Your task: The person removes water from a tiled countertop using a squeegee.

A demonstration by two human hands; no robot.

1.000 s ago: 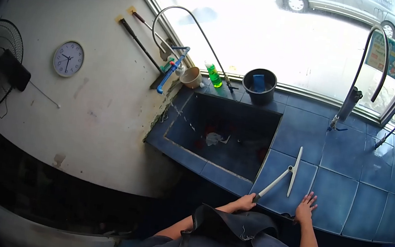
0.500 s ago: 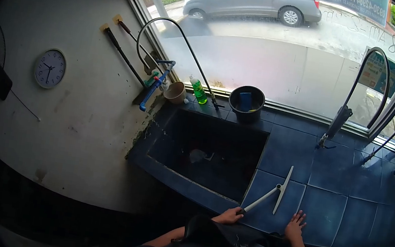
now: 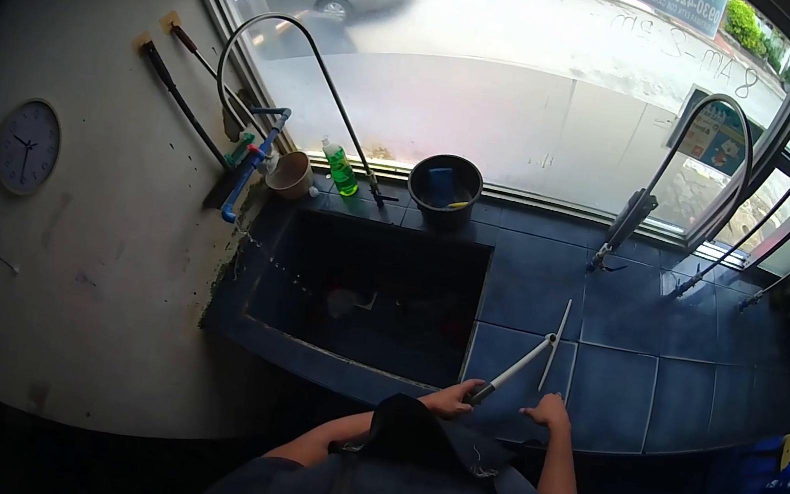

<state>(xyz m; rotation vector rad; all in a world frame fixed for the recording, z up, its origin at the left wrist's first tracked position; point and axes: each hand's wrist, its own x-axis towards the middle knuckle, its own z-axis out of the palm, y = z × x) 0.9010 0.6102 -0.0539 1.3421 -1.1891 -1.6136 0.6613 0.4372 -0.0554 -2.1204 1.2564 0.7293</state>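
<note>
My left hand [image 3: 452,398] is wrapped round the dark grip of a white-handled squeegee [image 3: 514,366]. The squeegee slants up to the right over the blue-tiled counter [image 3: 617,394], its long thin head [image 3: 555,345] turned edge-on to me. Close to the lower end of that head is my right hand [image 3: 549,411], fingers curled in, with nothing visible in them. Left of the squeegee lies a dark tiled sink [image 3: 378,371] with a pale object [image 3: 341,301] at its bottom, too dim to make out. Water drops arc into the sink from a blue pipe faucet [image 3: 248,176].
Along the window ledge stand a brown pot [image 3: 290,175], a green liquid bottle [image 3: 340,169] and a black bucket [image 3: 444,193] with a blue item inside. Curved hoses [image 3: 625,224] rise at the right. Long-handled tools [image 3: 182,106] hang on the left wall, beside a clock [image 3: 27,147].
My view has swung right. My right hand has gone from spread fingers on the counter to curled fingers nearer the squeegee head. Water now falls from the faucet. The van outside has moved left.
</note>
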